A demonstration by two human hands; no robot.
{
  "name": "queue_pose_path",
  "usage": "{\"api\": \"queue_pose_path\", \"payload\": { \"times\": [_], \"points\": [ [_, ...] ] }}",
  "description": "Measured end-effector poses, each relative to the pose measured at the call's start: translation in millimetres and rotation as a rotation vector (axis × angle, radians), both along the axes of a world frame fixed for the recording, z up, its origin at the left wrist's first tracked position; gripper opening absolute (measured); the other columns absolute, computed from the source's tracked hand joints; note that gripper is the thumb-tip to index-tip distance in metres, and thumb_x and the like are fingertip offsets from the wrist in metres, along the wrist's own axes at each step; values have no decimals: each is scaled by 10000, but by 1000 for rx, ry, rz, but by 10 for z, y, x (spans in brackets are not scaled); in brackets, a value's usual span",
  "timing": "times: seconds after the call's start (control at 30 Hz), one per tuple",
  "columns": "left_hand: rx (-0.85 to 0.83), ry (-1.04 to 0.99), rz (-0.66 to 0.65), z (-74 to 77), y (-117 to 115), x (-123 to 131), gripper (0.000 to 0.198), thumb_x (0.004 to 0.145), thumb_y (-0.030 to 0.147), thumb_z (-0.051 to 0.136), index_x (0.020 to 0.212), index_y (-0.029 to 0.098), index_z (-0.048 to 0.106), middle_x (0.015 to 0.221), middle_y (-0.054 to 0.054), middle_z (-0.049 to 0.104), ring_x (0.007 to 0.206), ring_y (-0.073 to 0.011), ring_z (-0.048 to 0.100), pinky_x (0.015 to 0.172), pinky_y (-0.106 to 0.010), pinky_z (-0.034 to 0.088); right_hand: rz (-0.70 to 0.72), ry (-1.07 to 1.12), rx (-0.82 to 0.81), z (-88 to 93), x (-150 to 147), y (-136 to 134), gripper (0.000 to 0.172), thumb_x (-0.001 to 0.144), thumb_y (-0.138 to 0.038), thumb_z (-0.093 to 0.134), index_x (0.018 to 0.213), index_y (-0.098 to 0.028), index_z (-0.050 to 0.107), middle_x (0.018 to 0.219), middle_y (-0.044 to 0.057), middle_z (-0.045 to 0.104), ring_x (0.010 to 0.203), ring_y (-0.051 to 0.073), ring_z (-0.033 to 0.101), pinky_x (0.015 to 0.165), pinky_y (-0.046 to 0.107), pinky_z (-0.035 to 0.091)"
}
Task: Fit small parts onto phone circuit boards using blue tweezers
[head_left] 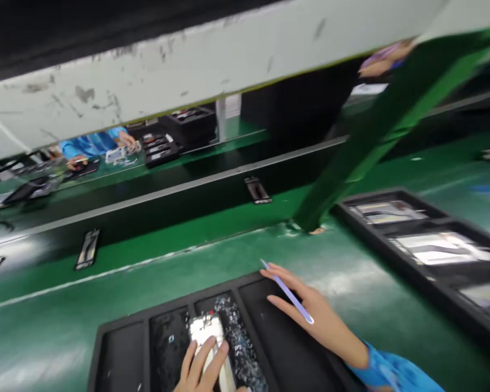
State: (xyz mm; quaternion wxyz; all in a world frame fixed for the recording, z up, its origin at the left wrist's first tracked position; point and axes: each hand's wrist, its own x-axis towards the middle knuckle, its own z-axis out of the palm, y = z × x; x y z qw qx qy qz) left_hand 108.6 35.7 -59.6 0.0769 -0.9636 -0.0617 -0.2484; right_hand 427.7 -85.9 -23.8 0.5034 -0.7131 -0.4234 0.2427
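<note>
My left hand [200, 367] rests its fingers on a shiny silver phone part [207, 330] that lies in the middle slots of a black compartment tray [122, 348] on the green bench. My right hand [310, 316], in a blue sleeve, lies flat over the tray's right end. A thin lilac stick [288, 294] is held between its fingers and points away from me.
A second black tray [416, 228] with silver parts sits at the right. A green post [375, 130] rises behind my hands. Phone parts [257, 190] ride a dark conveyor beyond the bench. Another person's hands [122, 142] in blue sleeves work at the far side.
</note>
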Motion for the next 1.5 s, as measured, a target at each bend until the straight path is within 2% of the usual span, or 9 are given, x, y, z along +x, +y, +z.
{"api": "queue_pose_path", "payload": {
  "times": [0.17,0.33,0.43,0.57,0.7,0.83,1.1,1.3,1.5],
  "points": [
    [-118,211,-186,403,-166,188,762,870,391,787,1535,352,417,1613,-198,384,1386,-388,507,1051,-567,508,-24,-420,-23,-29,221,-239,412,957,-420,655,1339,-265,653,1387,94,680,1281,316,647,1064,511,552],
    [-197,415,-258,708,-142,345,768,939,498,673,1601,338,316,1616,-200,379,1408,-391,461,1048,-509,487,22,-516,15,517,366,-62,231,1000,-382,604,893,-263,770,919,44,807,882,255,777,879,422,620],
    [-221,455,-277,809,-91,364,740,952,566,611,1599,335,335,1666,-140,317,1380,-365,473,1059,-467,463,277,-298,27,772,247,299,263,1035,-383,549,958,-228,747,802,33,750,688,168,724,629,279,592],
    [-188,357,-238,766,-108,329,626,977,529,590,1553,349,422,1611,-95,430,1292,-313,525,1056,-422,451,491,-216,102,684,23,611,205,1029,-309,558,960,-194,713,842,39,730,711,143,704,648,251,559],
    [-142,254,-139,578,-190,269,525,1018,511,551,1523,413,446,1544,-29,518,1271,-255,545,1080,-380,435,490,-285,117,434,-1,541,113,989,-180,596,1066,-212,673,906,34,734,781,140,711,698,242,561],
    [-122,237,-149,479,-197,246,515,1031,489,537,1533,445,426,1544,25,513,1308,-234,534,1107,-353,419,508,-314,57,359,67,468,116,982,-157,599,1046,-230,660,883,23,729,763,131,712,670,223,569],
    [-135,300,-166,502,-170,230,511,1033,483,534,1531,459,420,1562,52,492,1393,-219,473,1166,-347,368,602,-582,207,322,24,396,240,935,-139,653,1152,-241,661,907,47,758,792,189,739,754,290,645],
    [-215,317,-149,526,-197,244,533,1029,464,529,1547,441,408,1559,20,497,1506,-284,343,1281,-504,112,645,-693,234,253,42,353,270,941,-152,666,1203,-219,652,951,49,774,819,209,753,808,326,655],
    [-191,326,-148,570,-202,285,519,1031,535,491,1535,430,431,1549,-2,513,1475,-287,392,1267,-502,150,662,-875,280,306,12,363,201,981,-156,634,1176,-198,655,951,59,784,823,209,742,829,346,646]
  ]
}}
